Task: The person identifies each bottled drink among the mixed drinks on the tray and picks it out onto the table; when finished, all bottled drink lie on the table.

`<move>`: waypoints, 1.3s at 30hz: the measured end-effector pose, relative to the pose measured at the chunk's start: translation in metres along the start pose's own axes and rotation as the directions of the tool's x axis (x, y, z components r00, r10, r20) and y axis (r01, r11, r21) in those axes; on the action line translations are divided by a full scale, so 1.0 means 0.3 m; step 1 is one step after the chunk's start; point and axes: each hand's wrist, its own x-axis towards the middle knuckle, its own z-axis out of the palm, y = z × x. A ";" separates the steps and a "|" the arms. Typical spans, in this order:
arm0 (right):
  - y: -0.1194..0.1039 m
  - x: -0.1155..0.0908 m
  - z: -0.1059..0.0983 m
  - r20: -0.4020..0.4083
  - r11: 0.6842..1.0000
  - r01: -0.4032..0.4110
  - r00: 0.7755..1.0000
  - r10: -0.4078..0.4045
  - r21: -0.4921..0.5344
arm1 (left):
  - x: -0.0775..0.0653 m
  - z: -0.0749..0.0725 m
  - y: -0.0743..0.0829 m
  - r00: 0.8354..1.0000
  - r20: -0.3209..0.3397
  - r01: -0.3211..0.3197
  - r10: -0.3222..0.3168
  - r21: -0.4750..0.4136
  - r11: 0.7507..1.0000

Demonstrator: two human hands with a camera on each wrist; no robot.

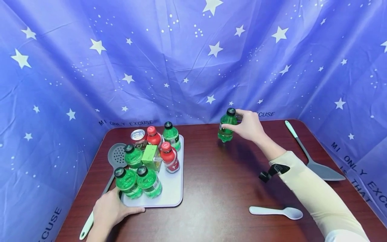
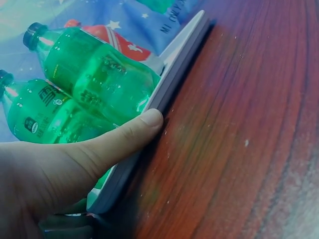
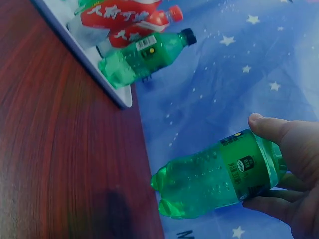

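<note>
a large blue-violet fabric curtain printed with white stars (image 1: 184, 67) stands around the back and sides of a dark reddish-brown wooden counter (image 1: 208, 191). on the counter's left part sits a pale, rectangular, shallow-rimmed tray (image 1: 170, 190), its near left corner held between the thumb and fingers of the left grip (image 1: 109, 206), the thumb along the near edge. toward the right end lies a grey flat-bladed turner with a mint handle (image 1: 325, 171); left of the tray, a grey perforated skimmer with a mint handle (image 1: 116, 156) runs down past the left grip. a pale spoon (image 1: 278, 211) lies near the front, right of centre. a clear green plastic bottle with a black cap (image 1: 226, 129) is pinched by the right grip (image 1: 250, 124), thumb across the front, fingers behind; it hangs cap up above the counter near the back, well apart from the tray, with bubbles or drops visible inside, though how full it is cannot be told. the tray carries four similar capped green bottles (image 1: 127, 185), two near the front edge, one behind them and one at the back right corner. among them stand two red-labelled plastic bottles with red caps (image 1: 171, 161), a dark metal can with a silver top (image 1: 139, 143) at the back left, and a small green box-shaped carton (image 1: 149, 156) in the middle.
</note>
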 end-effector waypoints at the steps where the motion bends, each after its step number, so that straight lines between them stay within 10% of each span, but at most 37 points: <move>1: 0.006 0.004 0.003 0.001 1.000 -0.009 1.000 0.009 -0.004 | 0.000 0.002 -0.001 1.000 -0.005 -0.003 0.003 0.001 1.000; 39: 0.143 0.040 0.091 0.042 0.990 -0.138 0.989 0.139 -0.030 | -0.009 -0.003 0.006 1.000 -0.006 0.014 -0.014 -0.018 1.000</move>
